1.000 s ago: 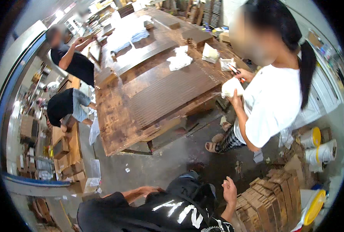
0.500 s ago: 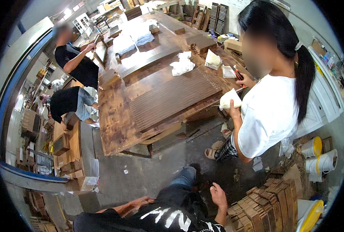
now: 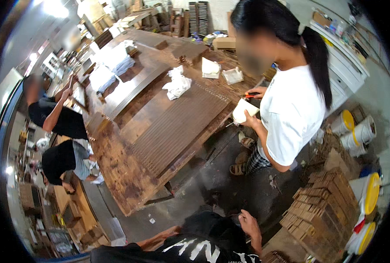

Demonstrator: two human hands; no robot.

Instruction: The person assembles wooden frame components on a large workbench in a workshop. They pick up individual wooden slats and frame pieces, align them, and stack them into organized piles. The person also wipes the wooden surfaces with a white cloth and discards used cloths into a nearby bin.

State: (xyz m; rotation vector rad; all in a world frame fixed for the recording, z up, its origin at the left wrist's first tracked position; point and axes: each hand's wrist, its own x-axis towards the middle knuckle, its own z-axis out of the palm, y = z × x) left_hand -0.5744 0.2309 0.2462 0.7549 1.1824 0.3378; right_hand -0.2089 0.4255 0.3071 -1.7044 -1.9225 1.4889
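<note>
My right hand (image 3: 249, 223) hangs at my side, its fingers loosely curled in and nothing visible in them. It touches nothing I can see; the stacked wooden strips (image 3: 320, 210) are the nearest things on that side. Against my dark shirt, my left hand (image 3: 174, 230) shows only in part, and its fingers are hidden. Beyond me stands a big brown wooden table (image 3: 124, 184), carrying a ribbed row of brown strips (image 3: 181, 127) and a crumpled white cloth (image 3: 177, 84).
At the table's right edge, a person in a white shirt (image 3: 291, 109) holds a cream-coloured bag (image 3: 244, 111) and a red-handled tool (image 3: 252, 94). Two people in dark shirts (image 3: 56, 116) are at the left. White buckets with yellow rims (image 3: 372, 193) stand at the right.
My view has turned to the right and tilted, so the table and people sit further left. Both my arms stay low by my body. More of the stacked strips shows.
</note>
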